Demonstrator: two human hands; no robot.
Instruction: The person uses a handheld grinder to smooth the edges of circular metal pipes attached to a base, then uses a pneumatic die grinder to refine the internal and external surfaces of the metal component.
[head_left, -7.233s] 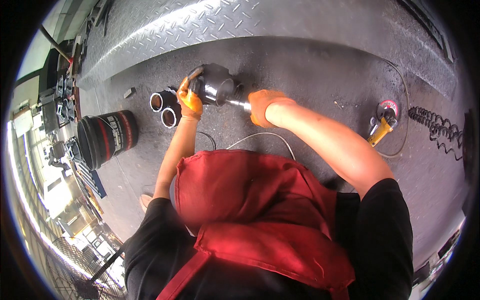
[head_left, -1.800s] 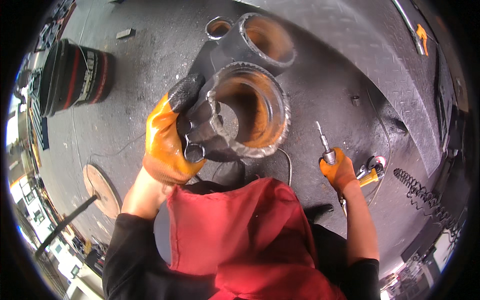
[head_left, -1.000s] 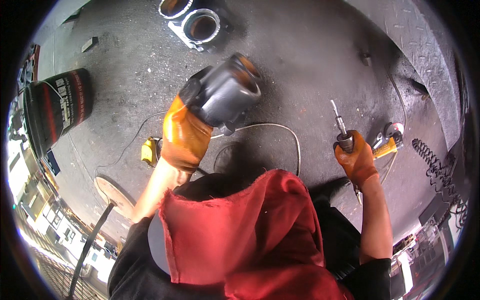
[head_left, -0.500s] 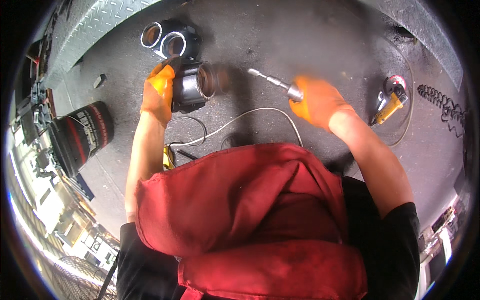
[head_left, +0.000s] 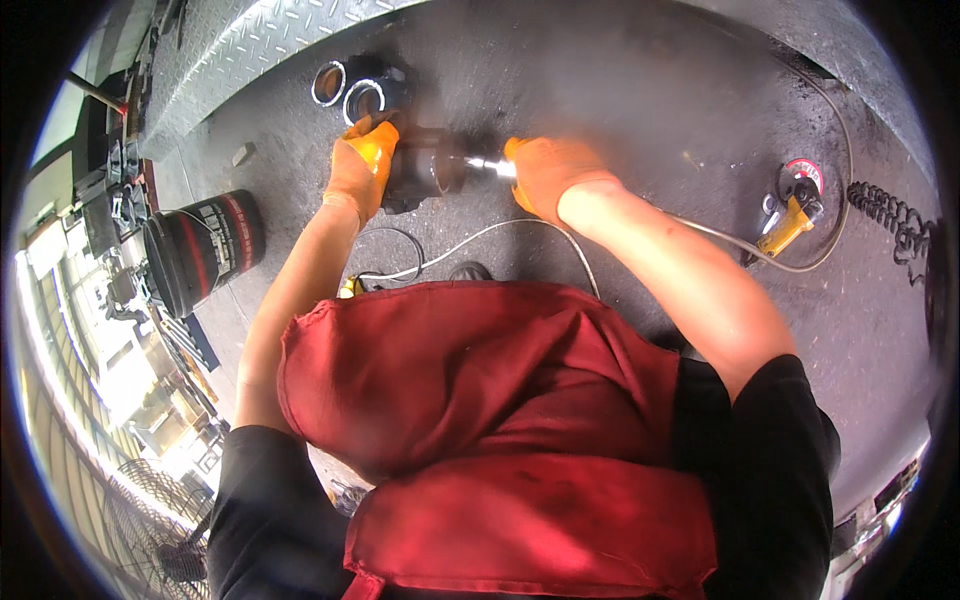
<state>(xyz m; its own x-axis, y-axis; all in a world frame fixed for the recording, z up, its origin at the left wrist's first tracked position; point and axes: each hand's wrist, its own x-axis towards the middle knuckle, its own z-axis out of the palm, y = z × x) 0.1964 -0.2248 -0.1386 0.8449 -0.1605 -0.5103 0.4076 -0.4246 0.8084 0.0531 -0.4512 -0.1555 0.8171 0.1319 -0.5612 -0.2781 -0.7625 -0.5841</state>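
My left hand (head_left: 364,165), in an orange glove, is closed on the left side of a dark cylindrical metal fitting (head_left: 412,178), which has a round opening facing right. Wrapped in my right hand (head_left: 558,178), also orange-gloved, is what looks like a straight die grinder (head_left: 492,166). Its slim silver shaft points left, and the tip is at or just inside the fitting's opening; blur hides whether it touches. Most of the grinder's body is covered by my glove. Just beyond my left hand lies a black double-bore metal part (head_left: 385,90) with two bright rings.
A yellow angle grinder (head_left: 788,228) lies at right beside a coiled black hose (head_left: 885,215). A pale hose (head_left: 560,225) loops across the dark floor near my red apron (head_left: 480,370). At left stands a black bucket (head_left: 205,250); a diamond-plate step (head_left: 250,45) borders the far left.
My right hand has moved left, bringing the grinder's shaft to the fitting's opening. My left hand and the fitting appear slightly farther right, as the whole view has shifted.
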